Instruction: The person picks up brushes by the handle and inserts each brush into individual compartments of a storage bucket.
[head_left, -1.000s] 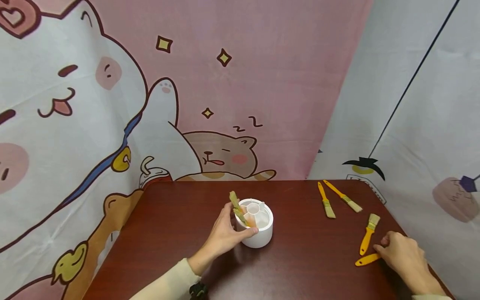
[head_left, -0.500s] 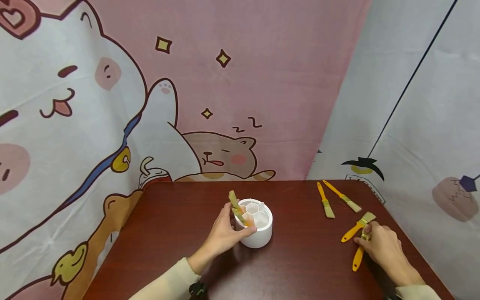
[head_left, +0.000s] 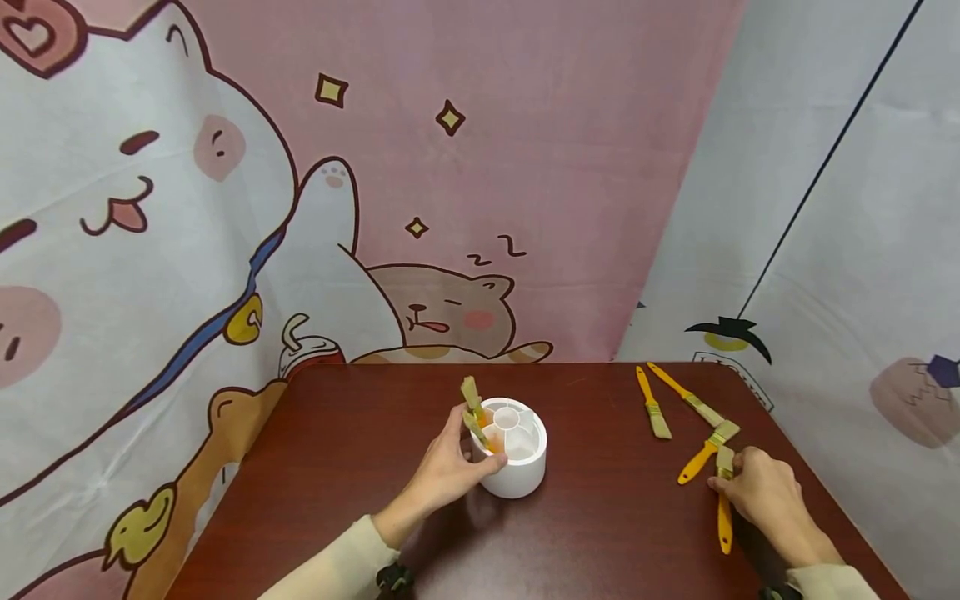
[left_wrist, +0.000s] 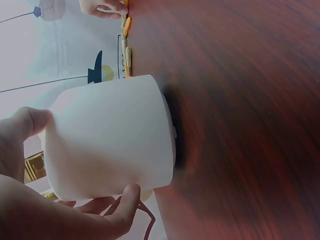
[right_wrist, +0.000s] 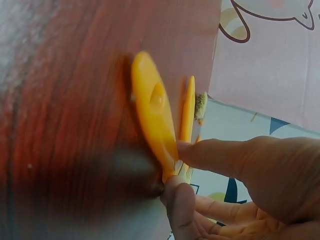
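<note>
My left hand (head_left: 457,465) grips the side of a round white brush holder (head_left: 517,479), thumb at the near rim and fingers around the far left. Inside it are white dividers around a central ring, and two paintbrushes (head_left: 471,392) stand bristles up in its left compartments. In the left wrist view the holder's smooth wall (left_wrist: 110,140) sits between thumb and fingers. At the table's right side my right hand (head_left: 767,492) pinches a yellow-handled paintbrush (head_left: 723,521) near its ferrule, bristles away from me. The right wrist view shows thumb and finger at the neck of its handle (right_wrist: 152,110).
Another paintbrush (head_left: 699,460) lies right beside the held one, its bristles toward the back right. Two more paintbrushes, one upright in view (head_left: 651,404) and one slanted (head_left: 682,390), lie farther back. The brown table (head_left: 600,533) ends at a cartoon-printed cloth (head_left: 570,208).
My right hand has moved left from the table's right edge, turning its paintbrush so the handle points toward me. The neighbouring paintbrush has shifted left and tilted. My left hand stays on the holder.
</note>
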